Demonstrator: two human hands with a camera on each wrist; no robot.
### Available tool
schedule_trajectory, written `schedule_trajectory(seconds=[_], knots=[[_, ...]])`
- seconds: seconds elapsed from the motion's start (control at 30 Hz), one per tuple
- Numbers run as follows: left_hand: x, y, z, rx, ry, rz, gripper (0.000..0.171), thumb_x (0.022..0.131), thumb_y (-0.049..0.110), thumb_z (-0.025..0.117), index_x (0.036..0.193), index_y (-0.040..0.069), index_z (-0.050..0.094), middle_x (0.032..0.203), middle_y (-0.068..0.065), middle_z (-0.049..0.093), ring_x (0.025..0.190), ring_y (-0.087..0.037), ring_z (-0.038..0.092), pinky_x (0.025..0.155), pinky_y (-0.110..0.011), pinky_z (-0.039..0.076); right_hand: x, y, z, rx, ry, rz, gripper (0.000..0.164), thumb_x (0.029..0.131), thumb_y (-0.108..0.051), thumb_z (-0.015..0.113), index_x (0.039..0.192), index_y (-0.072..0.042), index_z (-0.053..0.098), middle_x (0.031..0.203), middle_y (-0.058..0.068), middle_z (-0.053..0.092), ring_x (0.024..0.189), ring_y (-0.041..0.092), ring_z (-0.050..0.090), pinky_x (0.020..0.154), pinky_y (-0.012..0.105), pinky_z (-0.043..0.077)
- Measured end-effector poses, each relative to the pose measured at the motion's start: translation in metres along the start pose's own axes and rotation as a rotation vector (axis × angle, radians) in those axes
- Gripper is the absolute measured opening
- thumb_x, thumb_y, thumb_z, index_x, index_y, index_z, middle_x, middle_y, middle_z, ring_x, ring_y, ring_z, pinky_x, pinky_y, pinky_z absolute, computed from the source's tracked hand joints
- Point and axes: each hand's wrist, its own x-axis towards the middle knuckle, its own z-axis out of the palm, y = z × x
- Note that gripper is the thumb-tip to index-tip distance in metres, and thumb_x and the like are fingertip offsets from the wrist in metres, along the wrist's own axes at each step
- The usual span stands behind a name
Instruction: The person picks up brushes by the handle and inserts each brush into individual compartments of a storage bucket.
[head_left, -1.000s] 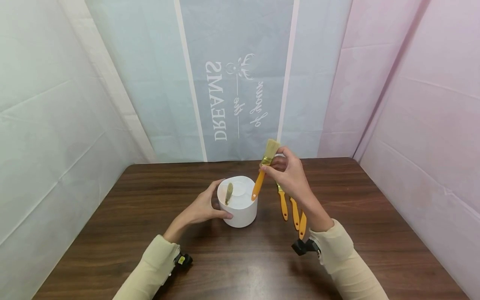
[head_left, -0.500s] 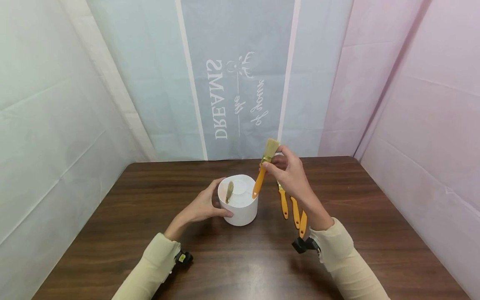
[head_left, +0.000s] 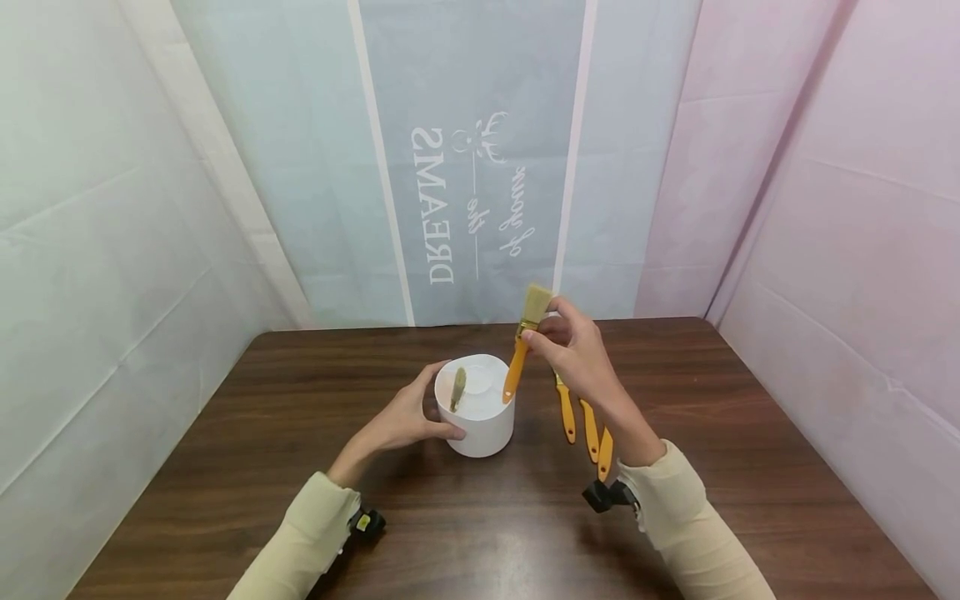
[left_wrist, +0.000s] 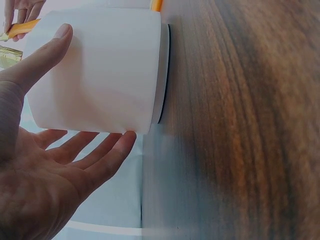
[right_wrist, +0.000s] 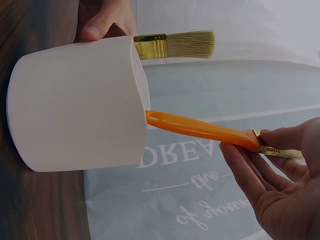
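Note:
A white round container (head_left: 480,435) stands on the table, its open top facing up. My left hand (head_left: 405,414) holds it from the left, thumb on the near side and fingers round the far side. Inside, one paintbrush (right_wrist: 190,45) stands with its bristles up, showing above the rim in the right wrist view. My right hand (head_left: 581,346) pinches another paintbrush (head_left: 516,369) near its metal ferrule. Its bristles point up, and the tip of its orange handle is right at the container's right rim.
Several paintbrushes with orange handles (head_left: 590,431) lie on the brown wooden table (head_left: 480,517) to the right of the container, partly under my right forearm. Hanging cloth (head_left: 480,308) with white lettering closes off the table's back edge.
The paintbrush in my right hand has tipped slightly more upright, its bristles shifting a little left. My left hand and the container have stayed in place.

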Motion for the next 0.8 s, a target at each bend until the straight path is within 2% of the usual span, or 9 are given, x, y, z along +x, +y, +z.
schedule_trajectory(seconds=[0.23,0.8], knots=[[0.0004,-0.0010,-0.0002,0.010,0.007,0.002,0.114,0.071,0.027,0.097,0.160,0.018,0.028,0.154,-0.008,0.048,0.139,-0.027,0.051,0.109,-0.046,0.052,-0.0005,0.0000,0.0002,-0.029,-0.008,-0.013,0.034,0.098,-0.010,0.070,0.130,-0.005,0.058,0.105,0.021,0.075,0.092,0.031,0.076,0.080,0.032,0.064],[-0.0013,0.0002,0.0000,0.015,0.013,0.006,0.112,0.071,0.026,0.097,0.159,0.017,0.029,0.153,-0.007,0.050,0.139,-0.026,0.051,0.109,-0.045,0.050,-0.0020,-0.0015,0.0021,-0.064,-0.025,-0.036,0.035,0.097,-0.009,0.072,0.130,-0.007,0.060,0.103,0.019,0.076,0.091,0.029,0.077,0.078,0.036,0.065]])
